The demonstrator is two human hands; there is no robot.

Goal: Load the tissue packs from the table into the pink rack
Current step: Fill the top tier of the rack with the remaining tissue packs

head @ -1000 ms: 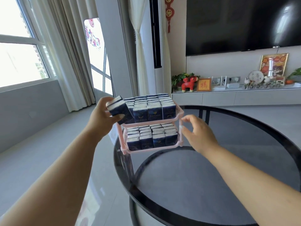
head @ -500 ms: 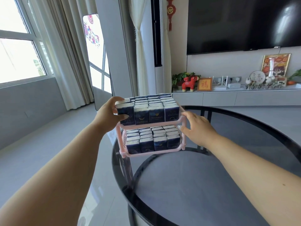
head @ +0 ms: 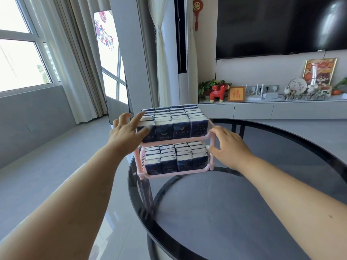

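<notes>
Head view: pink rack (head: 211, 145) standing at the far left edge of a round dark glass worktop (head: 262, 194), two tiers, both filled with upright navy tissue packs (head: 181, 129) in tight rows, white tops showing, "TWINKLE" legible on the near faces of the upper row. Lower tier likewise packed four across, several rows deep. Left hand (head: 125, 134) at the rack's upper left corner, fingers spread and mostly straight, fingertips laid against the top and near face of the corner pack, thumb low along its front; gripping nothing. Right hand (head: 230, 146) at the rack's right side, fingers loosely bent, fingertips touching the pink rim and post near the upper tier's right corner, thumb pointing toward the lower tier; whether wrapped round the post, cannot tell. Both bare forearms reaching in from the near edge. Beyond the worktop: grey tiled floor (head: 56, 166), pale curtains (head: 78, 72) by a large window on the left, a wall-mounted dark television (head: 277, 25) on the right, a long low cabinet (head: 272, 109) beneath it carrying a red toy animal (head: 218, 91), a small framed red-and-gold picture (head: 236, 94) and other small ornaments
</notes>
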